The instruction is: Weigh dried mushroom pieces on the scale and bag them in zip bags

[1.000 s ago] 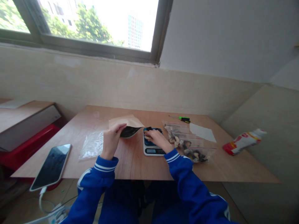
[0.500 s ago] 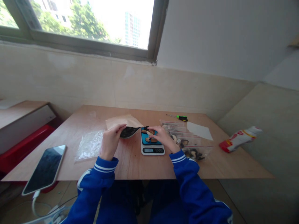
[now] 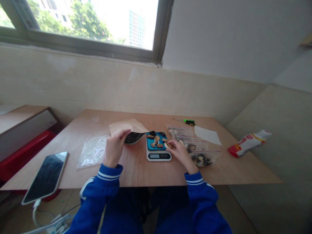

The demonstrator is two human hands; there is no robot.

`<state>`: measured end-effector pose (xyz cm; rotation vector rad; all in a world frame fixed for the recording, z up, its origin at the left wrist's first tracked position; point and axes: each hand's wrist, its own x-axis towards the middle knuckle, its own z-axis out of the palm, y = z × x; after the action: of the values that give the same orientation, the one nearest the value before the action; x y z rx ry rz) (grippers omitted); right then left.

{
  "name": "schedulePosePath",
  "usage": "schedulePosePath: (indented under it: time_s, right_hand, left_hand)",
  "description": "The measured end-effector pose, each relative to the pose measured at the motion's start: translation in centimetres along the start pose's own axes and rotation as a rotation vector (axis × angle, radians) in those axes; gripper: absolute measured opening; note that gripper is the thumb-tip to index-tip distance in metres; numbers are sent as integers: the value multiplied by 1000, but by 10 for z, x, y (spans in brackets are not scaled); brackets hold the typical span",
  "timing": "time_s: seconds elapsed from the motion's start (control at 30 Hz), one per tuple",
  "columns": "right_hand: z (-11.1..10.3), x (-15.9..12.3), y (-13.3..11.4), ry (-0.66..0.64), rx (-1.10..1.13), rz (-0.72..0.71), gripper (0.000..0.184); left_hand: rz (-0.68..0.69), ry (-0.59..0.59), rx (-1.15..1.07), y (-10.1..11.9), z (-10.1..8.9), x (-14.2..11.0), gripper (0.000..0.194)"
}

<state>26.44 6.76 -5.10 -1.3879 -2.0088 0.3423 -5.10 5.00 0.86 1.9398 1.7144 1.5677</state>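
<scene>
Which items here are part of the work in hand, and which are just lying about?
In use: pouch in left hand; scale; pieces on it; right hand beside it; filled bags.
Lying about: phone, screwdriver, bottle, paper, empty bag.

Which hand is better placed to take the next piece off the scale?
Right, most likely. The right hand sits at the scale edge, fingertips beside the pieces on its blue platform. The left hand is occupied holding the brown pouch open, farther from them.
</scene>
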Motion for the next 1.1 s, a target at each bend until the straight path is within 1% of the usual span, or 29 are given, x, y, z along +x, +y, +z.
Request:
schedulePosePath:
  time_s: [0.1,0.17,0.3,0.47,0.6,0.8,0.97,1.1]
  right_hand:
    - [7,3,-4,-5,-24,-39,17]
    - [11,4,-7,25,-48,-50,17]
    - [14,2,-10,44,-59,-66,21]
    - [4,-7,-8,96,-20,-66,29]
    - [-6,-13,-6,127,20,-39,30]
    - [-11,-16,-10,95,46,-52,27]
    - [-7,-18,-9,59,60,-38,23]
    - [-3,-20,-3,57,73,-33,22]
  left_hand:
    - [1,4,-16,0,-2,-1,19]
    - [4,1,-18,0,-3,-2,18]
    - [12,6,-8,-1,-4,-2,18]
    - [11,1,-21,-1,-4,-2,18]
    - [-6,1,-19,0,-3,-2,19]
    - [-22,-26,3,-2,1,-3,21]
    - [-48,-45,9,-3,2,-3,24]
    - [-51,-45,-4,-3,2,-3,23]
